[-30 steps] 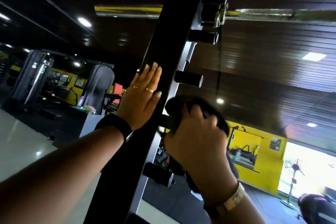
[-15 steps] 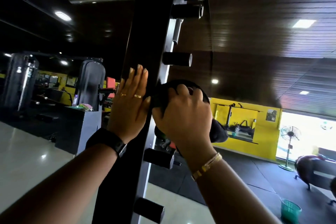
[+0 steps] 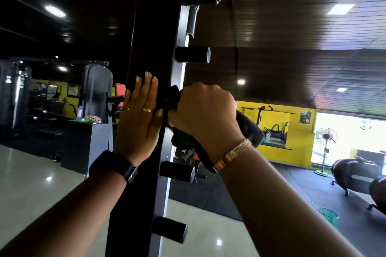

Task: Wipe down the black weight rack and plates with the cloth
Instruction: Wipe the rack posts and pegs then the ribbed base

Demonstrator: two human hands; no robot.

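The left hand (image 3: 137,119) lay flat on the front face of the black rack upright (image 3: 154,27), with fingers straight, close together and pointing up. Just beside it, the right hand (image 3: 204,112) was clenched around the dark cloth (image 3: 248,129) and held it against the right edge of the upright, between an upper peg (image 3: 192,54) and a lower peg (image 3: 177,171). The cloth stuck out on both sides of the fist.

Far right, beside a bright doorway (image 3: 351,131): standing fan (image 3: 325,135), upright. Nearer, on black floor mats (image 3: 292,185): green mesh basket (image 3: 328,215). Behind, yellow wall (image 3: 300,131). At left, dark counter (image 3: 83,144) bearing a clear bottle (image 3: 79,111) and a colourful heap (image 3: 93,118). Overhead, lit ceiling panels (image 3: 340,9). Below, glossy pale floor (image 3: 31,183).
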